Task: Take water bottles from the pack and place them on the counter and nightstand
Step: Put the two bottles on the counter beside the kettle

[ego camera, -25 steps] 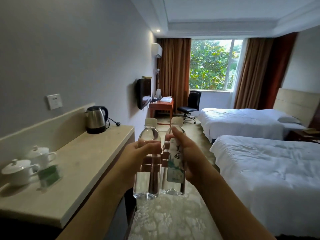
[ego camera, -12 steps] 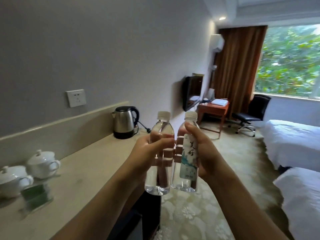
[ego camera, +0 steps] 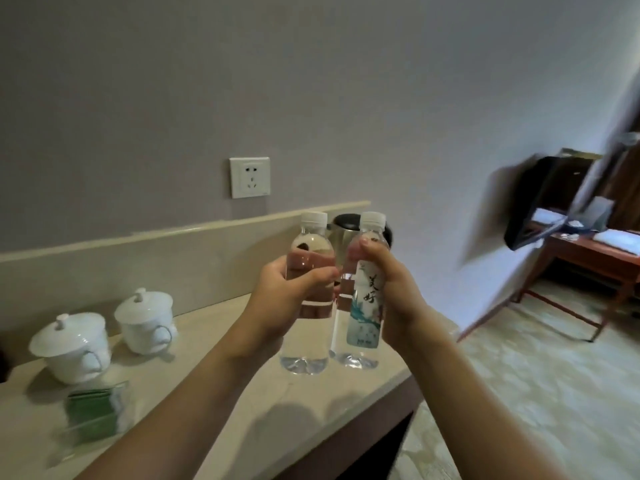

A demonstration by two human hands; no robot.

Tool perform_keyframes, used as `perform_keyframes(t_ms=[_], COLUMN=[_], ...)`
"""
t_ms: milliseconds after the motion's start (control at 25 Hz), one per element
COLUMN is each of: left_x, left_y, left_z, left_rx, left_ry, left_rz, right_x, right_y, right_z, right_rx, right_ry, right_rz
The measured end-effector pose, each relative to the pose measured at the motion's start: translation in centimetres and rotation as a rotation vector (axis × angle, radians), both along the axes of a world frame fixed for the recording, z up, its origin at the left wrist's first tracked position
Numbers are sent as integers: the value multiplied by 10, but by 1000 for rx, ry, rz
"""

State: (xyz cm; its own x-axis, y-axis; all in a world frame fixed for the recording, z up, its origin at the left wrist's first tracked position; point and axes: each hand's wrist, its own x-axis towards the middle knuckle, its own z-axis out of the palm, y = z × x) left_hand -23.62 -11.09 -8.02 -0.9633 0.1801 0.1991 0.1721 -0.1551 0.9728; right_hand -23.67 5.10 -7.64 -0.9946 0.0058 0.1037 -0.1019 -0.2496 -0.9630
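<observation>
bottles, two, upright, side by side, held in air above counter (ego camera: pixel 214 403) edge. left hand (ego camera: pixel 277 306) fingers wrapped tight round left bottle (ego camera: pixel 308 296); right hand (ego camera: pixel 391 299) fingers clamped on right bottle (ego camera: pixel 363 299), label facing camera. kettle (ego camera: pixel 341 237) behind them, two lidded cups (ego camera: pixel 104 334) and green packets (ego camera: pixel 95 417) at left. neither bottle set down yet; counter placement left, then nightstand, not in view.

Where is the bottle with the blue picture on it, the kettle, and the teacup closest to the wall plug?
labelled water bottle (ego camera: pixel 365 306), head view, on its paper label.
kettle (ego camera: pixel 343 237), head view, on its steel body between the bottles.
right lidded teacup (ego camera: pixel 145 323), head view, on its white side.
</observation>
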Motion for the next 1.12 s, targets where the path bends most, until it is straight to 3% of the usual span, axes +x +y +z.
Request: perform_keyframes(t_ms=[320, 600, 920, 1120], left_x=[-78, -96, -124, -123], left_y=[-40, -42, -34, -36], left_z=[-47, -109, -146, -166], left_rx=[68, -88, -196, -264], left_ry=[-60, -96, -71, -126], left_rz=[390, 670, 813, 761], right_x=[-129, -170, -190, -195], right_y=[-44, -55, -37, -18], right_z=[-44, -110, -168, -181], right_rx=[22, 218, 326, 568], right_ry=[-4, 149, 266, 132], right_rz=[189, 181, 269, 481])
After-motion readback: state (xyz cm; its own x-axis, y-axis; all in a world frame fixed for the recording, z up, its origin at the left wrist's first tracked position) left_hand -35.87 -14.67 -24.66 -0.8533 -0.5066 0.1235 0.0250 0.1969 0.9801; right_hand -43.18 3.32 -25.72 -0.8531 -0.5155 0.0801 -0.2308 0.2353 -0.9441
